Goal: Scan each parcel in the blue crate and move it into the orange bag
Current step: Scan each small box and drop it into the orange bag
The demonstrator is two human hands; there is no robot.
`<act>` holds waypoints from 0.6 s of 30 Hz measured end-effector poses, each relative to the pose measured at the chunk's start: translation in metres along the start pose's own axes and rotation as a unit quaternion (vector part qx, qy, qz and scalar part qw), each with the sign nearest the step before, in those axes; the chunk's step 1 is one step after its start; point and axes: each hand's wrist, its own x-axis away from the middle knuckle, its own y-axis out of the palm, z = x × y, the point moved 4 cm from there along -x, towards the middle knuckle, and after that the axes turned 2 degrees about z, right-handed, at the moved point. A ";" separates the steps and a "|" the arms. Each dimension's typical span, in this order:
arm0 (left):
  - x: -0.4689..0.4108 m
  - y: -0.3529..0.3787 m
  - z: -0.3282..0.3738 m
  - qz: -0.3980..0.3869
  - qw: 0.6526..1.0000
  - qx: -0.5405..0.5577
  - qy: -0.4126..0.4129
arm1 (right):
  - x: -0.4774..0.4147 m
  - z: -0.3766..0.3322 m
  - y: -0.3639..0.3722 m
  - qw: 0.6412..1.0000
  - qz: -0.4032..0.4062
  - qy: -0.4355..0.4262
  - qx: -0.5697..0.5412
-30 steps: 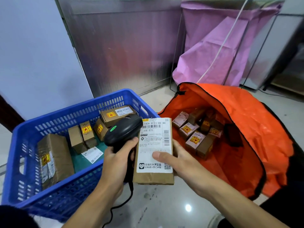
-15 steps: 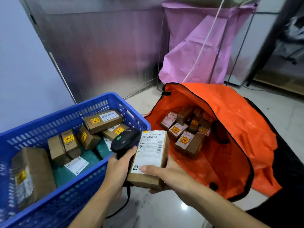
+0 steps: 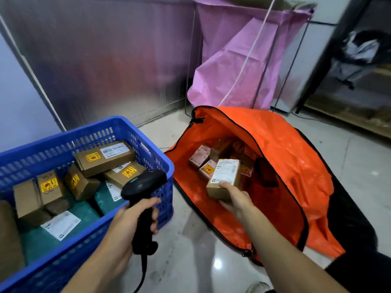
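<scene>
The right hand (image 3: 234, 197) grasps a labelled parcel (image 3: 224, 178) over the open mouth of the orange bag (image 3: 296, 166), right; the left hand (image 3: 131, 220) clenches round a black scanner (image 3: 143, 185) beside the blue crate (image 3: 118, 127), left, holding more parcels.

Speaker 1: How is it lit?
Speaker 2: Dim, soft indoor light. A small white glare spot on the glossy pale floor tiles (image 3: 218, 264) reflects a lamp above. The ribbed silver metal wall panel (image 3: 118, 60) shows a hazy purple and red sheen.
Speaker 1: Is it sharp?
Speaker 2: Slightly soft; the upper right is smeared, and edge lines bow.
</scene>
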 end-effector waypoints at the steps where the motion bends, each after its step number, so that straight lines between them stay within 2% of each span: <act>1: -0.007 -0.003 -0.002 -0.002 1.000 0.010 -0.006 | -0.015 0.001 -0.007 1.000 0.011 0.013 -0.013; 6: -0.028 -0.033 -0.008 0.015 0.998 0.055 -0.039 | -0.067 0.022 -0.024 0.996 0.017 0.080 -0.020; 10: -0.023 -0.043 -0.009 -0.001 1.000 0.016 -0.014 | -0.082 0.028 -0.028 0.995 0.046 0.072 0.049; 15: -0.008 -0.021 -0.005 0.018 0.999 0.034 -0.005 | -0.097 0.023 -0.020 0.997 0.039 0.060 -0.001; 18: -0.006 -0.022 -0.004 0.015 0.999 0.031 0.002 | -0.091 0.022 -0.012 0.998 0.003 0.059 0.033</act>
